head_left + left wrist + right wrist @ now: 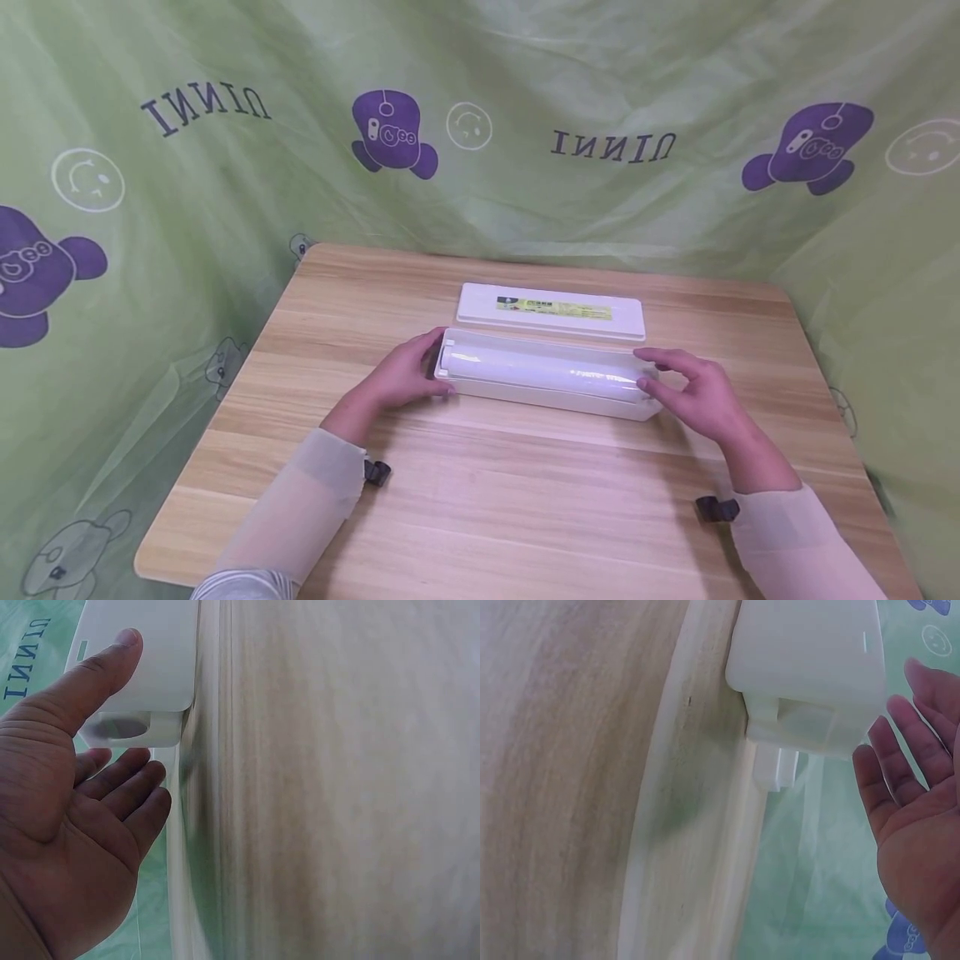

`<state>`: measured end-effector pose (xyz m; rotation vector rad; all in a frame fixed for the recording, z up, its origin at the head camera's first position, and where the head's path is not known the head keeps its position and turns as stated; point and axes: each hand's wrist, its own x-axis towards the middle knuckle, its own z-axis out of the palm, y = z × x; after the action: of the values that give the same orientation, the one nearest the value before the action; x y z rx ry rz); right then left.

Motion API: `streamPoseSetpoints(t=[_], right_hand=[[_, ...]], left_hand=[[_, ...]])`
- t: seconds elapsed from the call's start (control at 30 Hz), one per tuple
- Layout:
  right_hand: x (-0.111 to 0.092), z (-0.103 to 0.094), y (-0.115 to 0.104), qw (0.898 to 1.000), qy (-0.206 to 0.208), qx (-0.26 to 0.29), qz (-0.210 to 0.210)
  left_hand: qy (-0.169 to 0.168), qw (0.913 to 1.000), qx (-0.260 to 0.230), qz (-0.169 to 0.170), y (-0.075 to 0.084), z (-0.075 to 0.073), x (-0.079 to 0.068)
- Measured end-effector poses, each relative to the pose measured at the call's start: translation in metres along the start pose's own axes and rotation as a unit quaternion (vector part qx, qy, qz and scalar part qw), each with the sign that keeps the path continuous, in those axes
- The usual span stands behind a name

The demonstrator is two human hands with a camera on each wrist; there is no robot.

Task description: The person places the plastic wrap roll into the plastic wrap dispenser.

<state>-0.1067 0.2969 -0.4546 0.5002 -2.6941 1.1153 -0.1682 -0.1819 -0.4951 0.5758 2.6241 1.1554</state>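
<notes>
Green fabric (187,292) printed with purple cartoon figures (37,271) hung at the far left and ran on behind the wood-grained surface (540,517). Next came a pale left sleeve (300,492) with a small black clip (377,473) beside its cuff. From it reached the left hand (408,371), set wide at the left end of a long white film dispenser box (540,399): its thumb lay stretched along the front side, its other fingers loosely bent near the end. How firmly it pressed, I could not tell. The dispenser box stood without its cover on the surface, slightly askew, and a shiny roll of clear film (525,367) lay lengthwise inside it. Just behind, nearly parallel, lay a flat white lid (551,326) with a yellow-green label (553,308). At the box's right end, the right hand (697,400) was also wide, thumb and fingers apart and slightly bent around that end. Another black clip (716,509) and a pale right sleeve (798,542) followed, nearer the viewer.
</notes>
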Motion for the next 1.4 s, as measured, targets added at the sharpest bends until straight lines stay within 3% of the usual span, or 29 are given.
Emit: streamPoseSetpoints(t=[0.23, 0.57, 1.0, 1.4], right_hand=[[-0.005, -0.001, 0.001, 1.000, 0.004, 0.000, 0.016], [-0.009, -0.003, 0.004, 1.000, 0.009, 0.011, 0.005], [-0.014, -0.002, 0.010, 0.995, -0.059, 0.013, 0.076], [-0.015, -0.003, 0.009, 0.988, -0.096, 0.010, 0.121]], left_hand=[[-0.001, 1.0000, -0.005, -0.003, -0.001, 0.001, 0.000], [0.000, 1.0000, -0.005, -0.004, -0.002, 0.000, 0.001], [0.001, 1.0000, -0.007, 0.006, -0.004, 0.001, 0.001], [-0.001, 0.9999, -0.015, 0.004, -0.004, 0.001, 0.001]])
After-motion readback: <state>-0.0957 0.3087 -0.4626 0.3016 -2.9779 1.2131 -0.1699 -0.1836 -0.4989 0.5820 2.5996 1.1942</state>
